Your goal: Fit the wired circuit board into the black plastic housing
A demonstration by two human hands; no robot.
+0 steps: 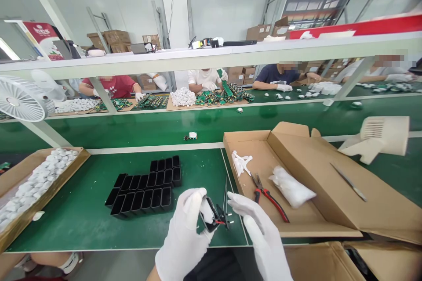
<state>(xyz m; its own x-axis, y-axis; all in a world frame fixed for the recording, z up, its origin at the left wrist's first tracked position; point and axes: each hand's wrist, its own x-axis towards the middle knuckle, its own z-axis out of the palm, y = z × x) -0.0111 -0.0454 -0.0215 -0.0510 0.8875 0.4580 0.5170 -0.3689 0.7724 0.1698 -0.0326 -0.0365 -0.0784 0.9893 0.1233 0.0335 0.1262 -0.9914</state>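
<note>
My left hand (184, 232), in a white glove, grips a small black plastic case (212, 228) above the front of the green table. A white block (207, 210) sits inside the case. At its right end, a black plug piece (224, 217) with metal prongs and a bit of red wire stands tilted at the case's mouth. My right hand (260, 230), also gloved, is held just right of the plug piece, fingers stretched out and apart from it. Thin metal tweezers (225, 195) seem to lie between the hands, partly hidden. Several open black cases (141, 189) stand in rows at left.
A cardboard tray (329, 228) at right holds red-handled pliers (270, 202) and a white plastic bag (292, 186); a blade (349, 182) lies on its flap. White pieces fill a box (66, 189) at left. Beyond the green belt (148, 134), co-workers handle circuit boards.
</note>
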